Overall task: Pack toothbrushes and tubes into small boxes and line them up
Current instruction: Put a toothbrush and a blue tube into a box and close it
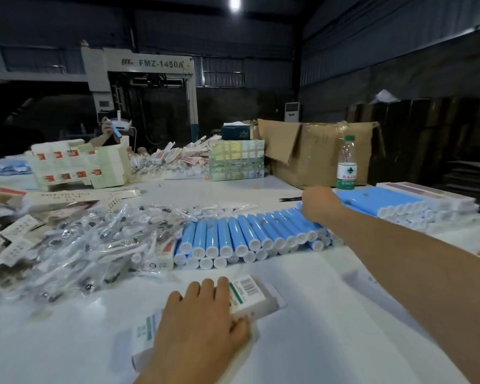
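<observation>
blue white-capped tubes (pixel 250 234) — rowed, left hand (pixel 203 325) on box (pixel 250 297)

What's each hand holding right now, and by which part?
The left hand grips a small box across its middle. The right hand curls over the row of blue tubes; whether it grips one cannot be told.

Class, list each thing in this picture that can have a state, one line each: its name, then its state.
small box: lying flat on the table, end flap open, held by the left hand
left hand: grips the small box
right hand: fingers curled down on the blue tubes
blue tubes: capped, lying in stacked rows
water bottle: upright, capped
cardboard carton: flaps open
wrapped toothbrushes: loose heap
</observation>
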Demonstrator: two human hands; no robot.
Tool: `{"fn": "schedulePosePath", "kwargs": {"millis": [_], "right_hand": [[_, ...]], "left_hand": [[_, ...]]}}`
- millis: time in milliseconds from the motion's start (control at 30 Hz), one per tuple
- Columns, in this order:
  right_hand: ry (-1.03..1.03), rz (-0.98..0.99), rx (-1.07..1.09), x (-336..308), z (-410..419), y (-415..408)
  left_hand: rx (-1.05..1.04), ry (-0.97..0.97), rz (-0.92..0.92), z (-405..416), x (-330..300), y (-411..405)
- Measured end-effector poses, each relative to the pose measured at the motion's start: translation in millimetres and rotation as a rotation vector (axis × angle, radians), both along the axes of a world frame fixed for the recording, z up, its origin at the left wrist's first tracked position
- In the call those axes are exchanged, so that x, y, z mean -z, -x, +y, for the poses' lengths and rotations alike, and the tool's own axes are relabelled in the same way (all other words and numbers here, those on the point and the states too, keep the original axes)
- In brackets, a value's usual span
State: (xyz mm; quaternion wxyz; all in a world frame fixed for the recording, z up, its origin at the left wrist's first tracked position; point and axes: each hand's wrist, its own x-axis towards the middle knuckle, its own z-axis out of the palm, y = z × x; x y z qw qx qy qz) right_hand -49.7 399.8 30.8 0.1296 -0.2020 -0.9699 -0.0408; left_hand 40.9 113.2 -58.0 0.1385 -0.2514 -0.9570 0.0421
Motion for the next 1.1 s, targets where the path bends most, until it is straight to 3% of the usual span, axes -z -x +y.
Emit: {"fn": "schedulePosePath", "kwargs": {"millis": [300, 600, 733, 933, 1100], "right_hand": [[-0.048, -0.242, 0.048, -1.8, 3.9, 37.7], [-0.072, -0.250, -0.012, 8.2, -8.0, 7.4], [0.227, 0.050, 0.012, -4.3, -11.4, -15.2], [1.142, 0.558, -0.296, -4.3, -58.5, -82.5], [1.380, 0.775, -0.401, 44.8, -89.7, -119.5]], "left_hand": [[0.004, 0.042, -0.054, 1.1, -0.3, 8.4], [0.007, 0.042, -0.043, 3.2, -3.1, 4.6], [0.011, 0.007, -0.016, 0.4, -4.1, 2.2], [0.009, -0.082, 0.079, -3.2, -7.9, -1.3], [0.031, -0.126, 0.123, 1.7, -11.8, -5.4]]}}
